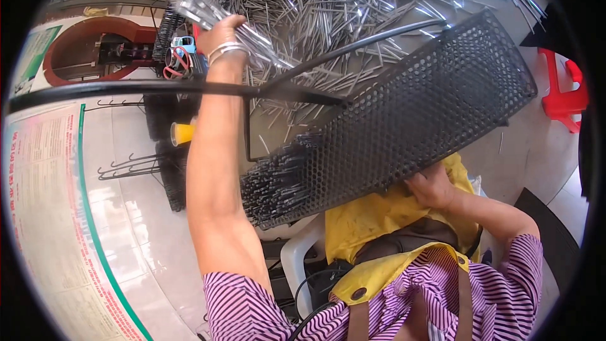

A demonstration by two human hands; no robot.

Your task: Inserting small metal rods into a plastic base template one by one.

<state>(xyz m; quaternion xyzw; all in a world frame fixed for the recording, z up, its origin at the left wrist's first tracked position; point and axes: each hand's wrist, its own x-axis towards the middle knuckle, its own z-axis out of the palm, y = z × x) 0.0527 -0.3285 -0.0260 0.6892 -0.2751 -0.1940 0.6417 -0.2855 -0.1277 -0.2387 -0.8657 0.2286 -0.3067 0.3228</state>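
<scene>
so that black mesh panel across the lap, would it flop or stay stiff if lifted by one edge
Probably stiff: the black mesh panel spans from the lap toward the rod pile without sagging, steadied only by the right hand. Likely light for its size, being mostly holes. The thin rods stuck through its near end might slide out if tipped.

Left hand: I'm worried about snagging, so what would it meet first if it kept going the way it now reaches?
The left hand, gripping a bundle of metal rods, reaches up and away. Next in line is probably the big pile of loose rods on the floor, though depth is unclear.
</scene>
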